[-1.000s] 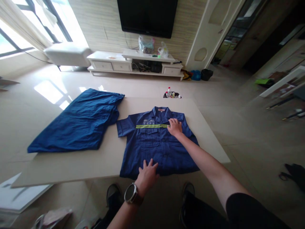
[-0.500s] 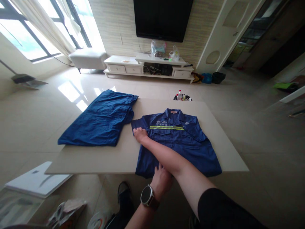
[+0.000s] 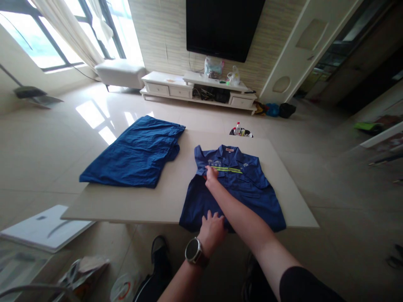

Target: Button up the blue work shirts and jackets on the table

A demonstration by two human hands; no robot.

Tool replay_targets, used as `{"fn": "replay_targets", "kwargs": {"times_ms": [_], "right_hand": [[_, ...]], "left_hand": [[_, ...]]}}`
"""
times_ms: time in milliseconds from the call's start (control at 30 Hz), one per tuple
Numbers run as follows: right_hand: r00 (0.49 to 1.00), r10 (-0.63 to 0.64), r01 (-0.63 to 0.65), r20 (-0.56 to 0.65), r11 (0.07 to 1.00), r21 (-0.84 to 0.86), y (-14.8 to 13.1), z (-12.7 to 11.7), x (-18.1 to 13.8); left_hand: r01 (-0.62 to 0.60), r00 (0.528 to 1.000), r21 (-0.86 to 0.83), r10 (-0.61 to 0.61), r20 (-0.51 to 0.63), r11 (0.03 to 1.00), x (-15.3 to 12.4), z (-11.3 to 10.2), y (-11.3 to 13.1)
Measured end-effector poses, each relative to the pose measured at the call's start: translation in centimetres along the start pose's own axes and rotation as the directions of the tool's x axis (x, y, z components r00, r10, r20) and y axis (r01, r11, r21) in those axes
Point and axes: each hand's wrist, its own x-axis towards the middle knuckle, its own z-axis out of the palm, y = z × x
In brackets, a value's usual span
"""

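A dark blue work shirt (image 3: pixel 252 201) lies front up on the pale table (image 3: pixel 157 206), its collar pointing away from me and a yellow-green stripe across the chest. My right hand (image 3: pixel 211 173) is closed on the shirt's short sleeve (image 3: pixel 199 159) at the left, which is lifted and partly folded in toward the chest. Lower down, my left hand (image 3: pixel 212 230), with a watch on the wrist, rests on the shirt near the hem, fingers spread. My right forearm crosses over the shirt's middle. Folded blue trousers or similar cloth (image 3: pixel 135 153) lie on the table's left part.
Beyond the table stands a bin (image 3: pixel 241 132) holding a bottle. A white TV cabinet (image 3: pixel 179 90) lines the far wall under a television (image 3: pixel 223 29). A white flat box (image 3: pixel 44 226) is at lower left, and a dustpan (image 3: pixel 31 93) stands at far left.
My right hand has drawn the shirt's left-side sleeve up and rightward, toward the chest. My left hand's fingers are more spread on the hem. The view has shifted slightly.
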Motion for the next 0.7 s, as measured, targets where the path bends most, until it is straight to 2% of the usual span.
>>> {"fn": "replay_targets", "kwargs": {"times_ms": [67,167,267,367,467,533,600,700], "right_hand": [[0.990,0.143,-0.143,0.015,0.980,0.137,1.9,-1.5,-0.5],[0.955,0.273,-0.296,0.118,0.915,0.274,3.8,-2.6,-1.2],[0.909,0.319,-0.392,0.269,0.872,0.294,4.1,-2.3,-1.3],[0.869,0.326,-0.426,0.372,0.875,0.230,3.9,-1.6,-1.1],[0.848,0.323,-0.399,0.420,0.911,0.107,4.1,-1.8,-1.2],[0.851,0.302,-0.335,0.430,0.942,0.000,4.6,-3.0,-1.5],[0.879,0.242,-0.223,0.411,0.970,-0.094,5.1,-5.3,-2.0],[0.934,0.075,-0.016,0.349,0.985,-0.170,6.3,-11.1,-2.6]], "left_hand": [[0.015,1.000,0.015,-0.015,-0.008,1.000,0.1,-0.1,0.1],[0.055,0.998,0.033,-0.055,-0.019,0.998,0.3,-0.1,0.2],[0.074,0.997,0.041,-0.073,-0.008,0.996,0.4,0.0,0.3],[0.085,0.996,0.033,-0.085,-0.011,0.996,0.5,-0.2,0.0],[0.104,0.993,0.028,-0.102,-0.051,0.994,1.0,-0.9,-1.4],[0.129,0.984,0.044,-0.122,-0.129,0.991,1.8,-1.7,-3.2],[0.163,0.959,0.060,-0.144,-0.246,0.985,3.0,-2.5,-5.4],[0.214,0.879,0.043,-0.174,-0.443,0.976,5.4,-3.6,-8.6]]}}
